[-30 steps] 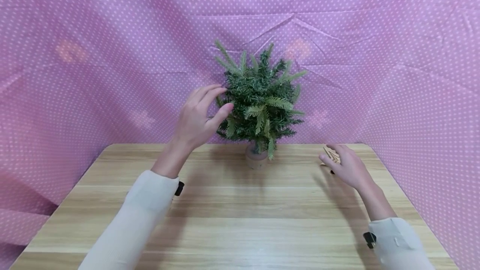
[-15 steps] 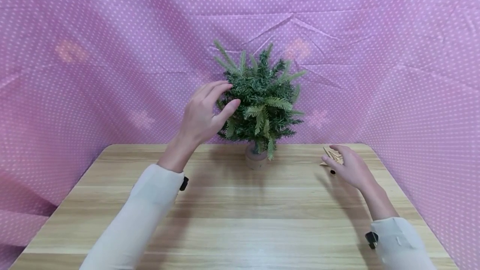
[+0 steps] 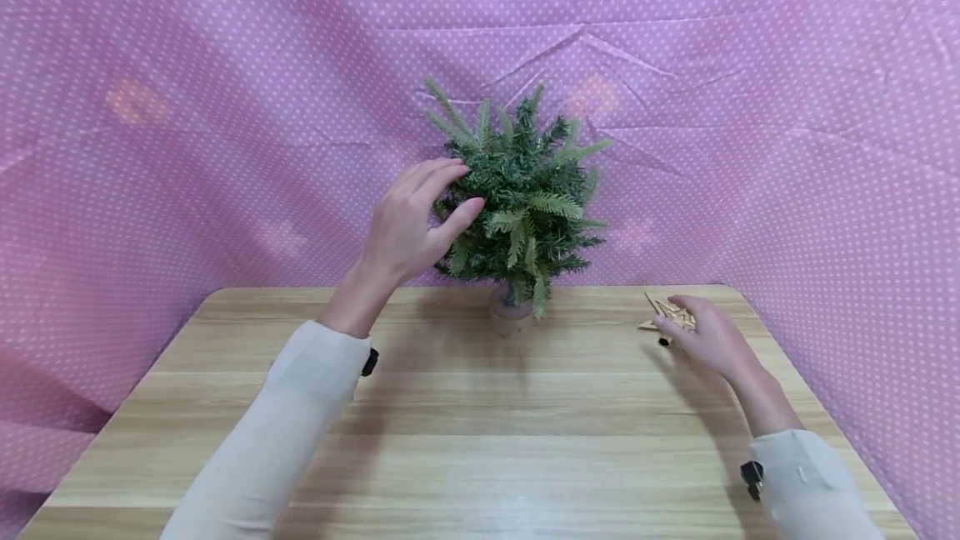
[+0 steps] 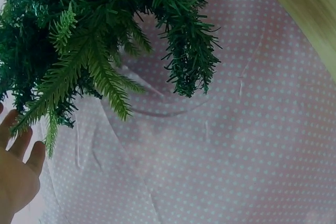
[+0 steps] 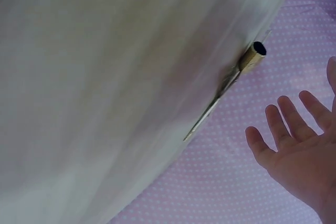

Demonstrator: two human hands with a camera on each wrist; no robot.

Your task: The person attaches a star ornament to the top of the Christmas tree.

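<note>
A small artificial Christmas tree (image 3: pixel 525 182) stands upright in a round base (image 3: pixel 512 315) at the table's back middle. My left hand (image 3: pixel 405 223) is at its left side, fingers and thumb spread apart against the foliage; whether they touch the needles I cannot tell. In the left wrist view, that hand (image 4: pixel 18 179) shows beside the green branches (image 4: pixel 100 56). At the back right lies a gold star tree topper (image 3: pixel 681 319) with a short tube (image 5: pixel 253 57). My right hand (image 3: pixel 712 340) hovers by it, thumb and fingers apart, holding nothing; the right wrist view shows its fingers (image 5: pixel 286 124) extended.
The wooden table (image 3: pixel 480 407) ends at a rounded back edge just behind the tree and the star. Pink dotted cloth (image 3: pixel 300 107) hangs behind and along both sides.
My left hand has moved slightly right and up, further in at the tree's side. My right hand has drifted a little right and down, so more of the star shows.
</note>
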